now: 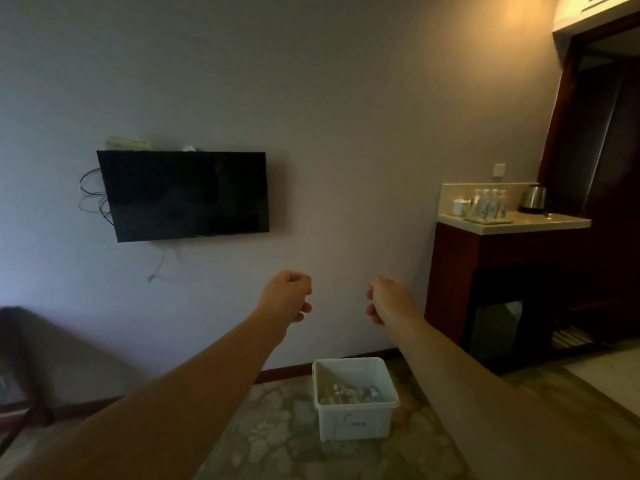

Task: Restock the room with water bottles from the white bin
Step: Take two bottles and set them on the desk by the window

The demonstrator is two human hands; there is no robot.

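A white bin point(356, 422) stands on the patterned carpet by the wall, with several water bottles point(349, 393) lying inside. More water bottles point(490, 203) stand upright on a tray on the counter point(540, 224) at the right. Both my arms reach forward at chest height above the bin. My left hand point(287, 295) and my right hand point(388, 297) hang in the air with curled fingers and hold nothing. The two hands are about a hand's width apart.
A black TV point(183, 195) hangs on the wall at left, cables dangling beside it. On the counter stand a kettle point(534, 198) and a white cup point(460, 206); a dark wooden cabinet point(485, 271) is below. A dark table point(27, 341) sits at far left.
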